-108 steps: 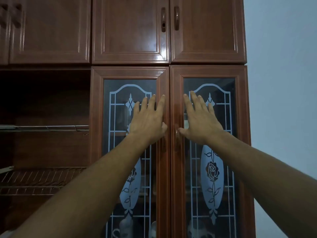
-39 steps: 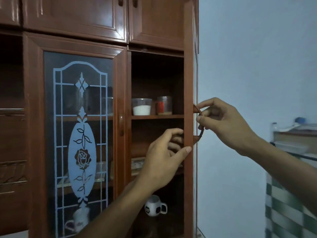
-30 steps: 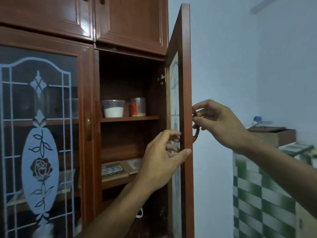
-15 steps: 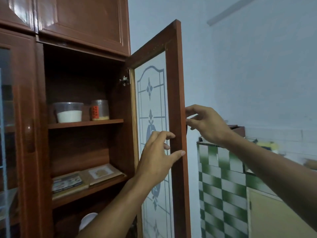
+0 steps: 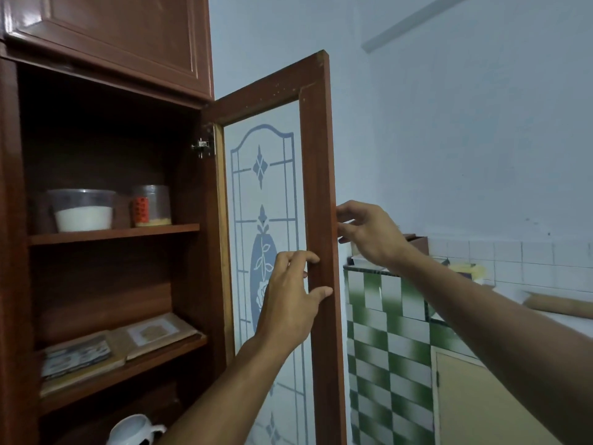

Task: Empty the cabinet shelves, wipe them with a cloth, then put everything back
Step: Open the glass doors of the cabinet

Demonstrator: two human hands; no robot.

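Cabinet door [image 5: 316, 187] stood wide open. Left hand [image 5: 290, 303] pinched its frame, fingers [image 5: 301, 256] on the inner side, thumb across the front. Right hand [image 5: 369, 236] curled round the outer edge. Tub [image 5: 83, 210] sat on upper shelf [image 5: 112, 234], well left.

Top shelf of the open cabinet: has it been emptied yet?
No, a clear tub of white powder and a red-labelled jar stand on the top shelf.
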